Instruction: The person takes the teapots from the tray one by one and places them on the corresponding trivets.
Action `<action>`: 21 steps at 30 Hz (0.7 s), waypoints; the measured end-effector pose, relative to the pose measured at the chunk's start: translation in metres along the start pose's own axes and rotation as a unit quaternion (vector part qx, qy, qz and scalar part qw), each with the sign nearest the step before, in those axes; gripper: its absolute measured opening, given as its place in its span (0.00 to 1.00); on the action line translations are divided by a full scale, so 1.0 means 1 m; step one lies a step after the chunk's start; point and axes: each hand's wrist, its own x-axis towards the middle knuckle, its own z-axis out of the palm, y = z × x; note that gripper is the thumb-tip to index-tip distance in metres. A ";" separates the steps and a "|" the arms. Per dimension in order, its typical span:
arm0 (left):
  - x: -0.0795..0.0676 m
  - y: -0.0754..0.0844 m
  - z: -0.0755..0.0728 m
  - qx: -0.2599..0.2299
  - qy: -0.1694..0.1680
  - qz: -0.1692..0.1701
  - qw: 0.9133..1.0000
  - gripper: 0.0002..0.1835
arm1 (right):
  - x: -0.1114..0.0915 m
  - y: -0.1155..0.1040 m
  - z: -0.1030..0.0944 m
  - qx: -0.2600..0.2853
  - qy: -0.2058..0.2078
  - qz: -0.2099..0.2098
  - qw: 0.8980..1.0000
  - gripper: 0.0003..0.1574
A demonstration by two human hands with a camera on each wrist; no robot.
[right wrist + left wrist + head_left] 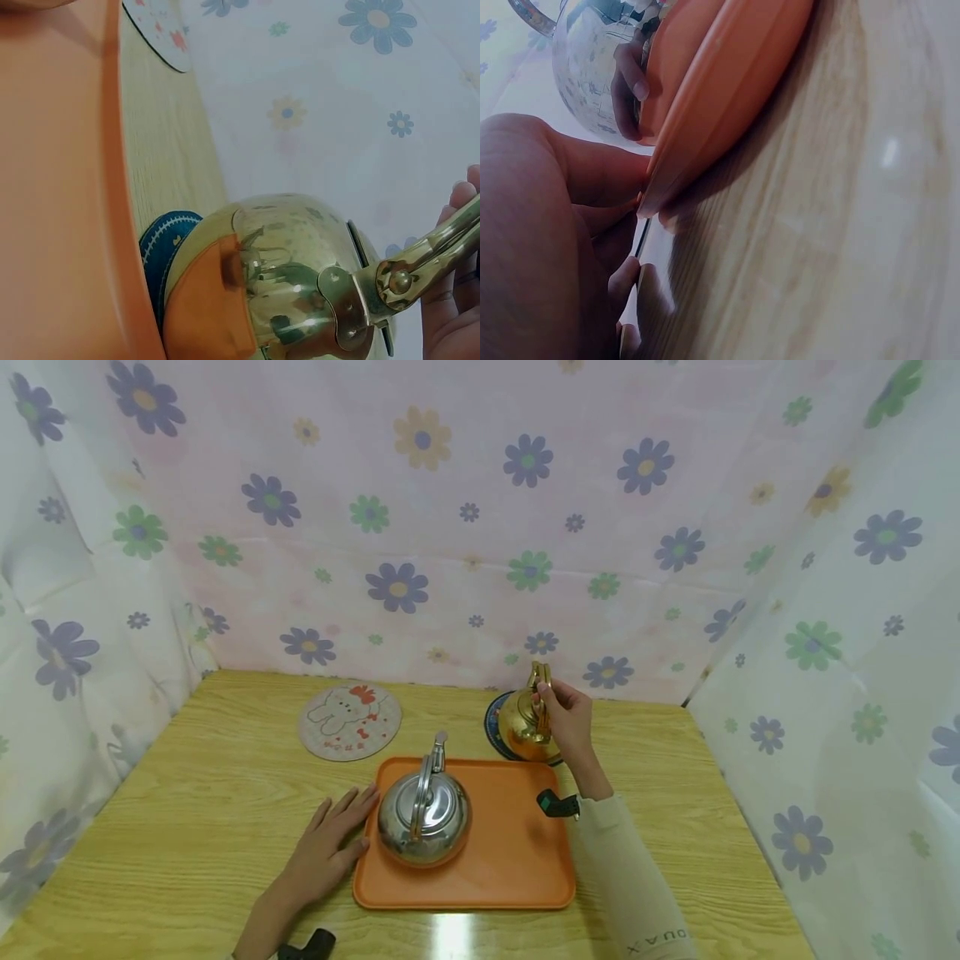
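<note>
A floral cloth [465, 535] hangs behind and at both sides of a wooden table [172, 827]. Toward the table's far left corner lies a round pale mat [348, 722] with a rabbit drawing. Nearer the front edge, the left hand [326, 847] has its fingers straight and spread, released, touching the left rim of an orange tray [517, 868]. On the tray's left half, by that hand, a silver kettle [442, 818] stands upright, its handle [422, 793] raised and its spout pointing over the tray's far edge.

Just beyond the tray's far edge, right of its middle, a gold kettle [516, 727] stands upright on a dark blue mat [492, 727], covering most of it; its spout points toward the table's far edge. The right hand [567, 722] has its fingers curled around the gold kettle's raised handle, grasping it. A cream sleeve [637, 877] reaches along the tray's right edge.
</note>
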 end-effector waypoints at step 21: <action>0.006 0.003 -0.007 -0.038 -0.028 -0.017 0.999 0.27 | -0.004 -0.003 0.001 0.022 0.015 0.060 0.998 0.24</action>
